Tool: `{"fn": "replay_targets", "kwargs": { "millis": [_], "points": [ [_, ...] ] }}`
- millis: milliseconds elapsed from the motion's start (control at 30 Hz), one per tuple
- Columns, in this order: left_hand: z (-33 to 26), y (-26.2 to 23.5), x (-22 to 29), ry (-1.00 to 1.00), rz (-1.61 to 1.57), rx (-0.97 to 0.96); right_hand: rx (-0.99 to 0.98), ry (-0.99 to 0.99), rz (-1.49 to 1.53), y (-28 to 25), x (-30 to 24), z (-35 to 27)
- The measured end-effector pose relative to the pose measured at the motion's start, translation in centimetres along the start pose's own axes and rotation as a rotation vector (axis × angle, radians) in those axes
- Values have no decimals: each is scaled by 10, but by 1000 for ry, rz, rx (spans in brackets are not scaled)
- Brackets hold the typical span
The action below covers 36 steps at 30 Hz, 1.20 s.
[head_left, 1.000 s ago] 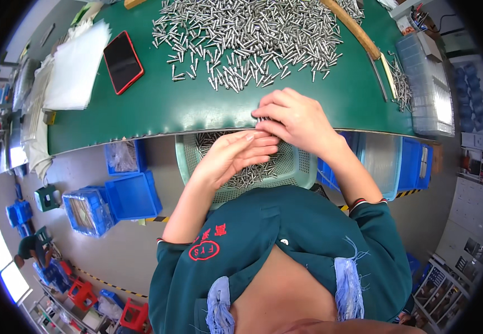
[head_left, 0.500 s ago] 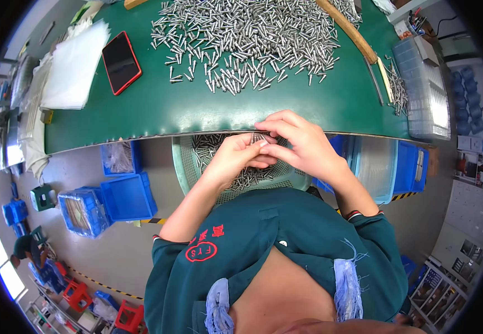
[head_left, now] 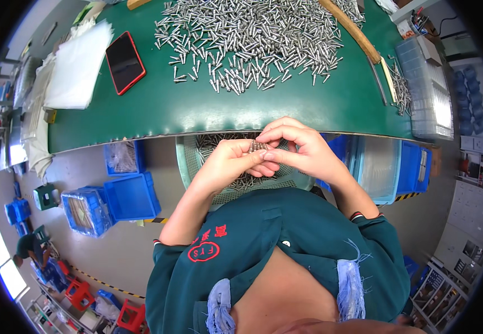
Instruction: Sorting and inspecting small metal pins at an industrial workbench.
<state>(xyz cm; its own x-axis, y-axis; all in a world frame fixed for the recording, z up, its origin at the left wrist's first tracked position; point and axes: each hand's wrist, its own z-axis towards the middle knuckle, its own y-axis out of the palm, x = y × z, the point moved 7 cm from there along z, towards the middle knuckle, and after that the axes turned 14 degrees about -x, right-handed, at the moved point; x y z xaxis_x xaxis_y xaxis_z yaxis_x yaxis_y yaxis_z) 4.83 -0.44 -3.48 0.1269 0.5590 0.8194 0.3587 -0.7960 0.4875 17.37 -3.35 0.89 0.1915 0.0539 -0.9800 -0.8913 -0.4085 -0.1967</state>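
Over the near edge of the green table (head_left: 197, 117), my left hand (head_left: 227, 161) is closed round a small bunch of shiny metal pins (head_left: 259, 146). My right hand (head_left: 305, 147) meets it from the other side, fingers bent and pinching at the same bunch; the thumbs nearly touch. Fingers cover much of the bunch. Below both hands, a light green mesh basket (head_left: 185, 167) holds many loose metal pins (head_left: 208, 145). A wide heap of similar silver pins (head_left: 252, 47) is spread across the far middle of the table.
A wooden strip (head_left: 355, 33) borders the heap on the right, near clear plastic trays (head_left: 428, 89). To the left lie a red-edged phone (head_left: 125, 63) and white sheets (head_left: 80, 67). Blue bins (head_left: 131, 197) stand on the floor at left; another person (head_left: 30, 247) is far left.
The fingers have shifted round the bunch of pins, and more of the pins' ends now show between the hands. The whole view has slid slightly.
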Motion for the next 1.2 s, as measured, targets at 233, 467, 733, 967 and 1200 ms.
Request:
{"fn": "replay_targets", "kwargs": {
  "millis": [233, 467, 733, 967, 1200],
  "points": [
    [-1, 3, -2, -51, 39, -20, 53, 58, 10, -5, -2, -1],
    [0, 2, -4, -46, 54, -24, -7, 74, -84, 1, -6, 2],
    [1, 1, -5, -69, 24, -18, 15, 53, -120, 0, -5, 1],
    [1, 1, -7, -53, 36, -26, -8, 72, -167, 4, -7, 2],
    [1, 2, -9, -109, -9, -49, -26, 76, -155, 4, -4, 2]
  ]
}}
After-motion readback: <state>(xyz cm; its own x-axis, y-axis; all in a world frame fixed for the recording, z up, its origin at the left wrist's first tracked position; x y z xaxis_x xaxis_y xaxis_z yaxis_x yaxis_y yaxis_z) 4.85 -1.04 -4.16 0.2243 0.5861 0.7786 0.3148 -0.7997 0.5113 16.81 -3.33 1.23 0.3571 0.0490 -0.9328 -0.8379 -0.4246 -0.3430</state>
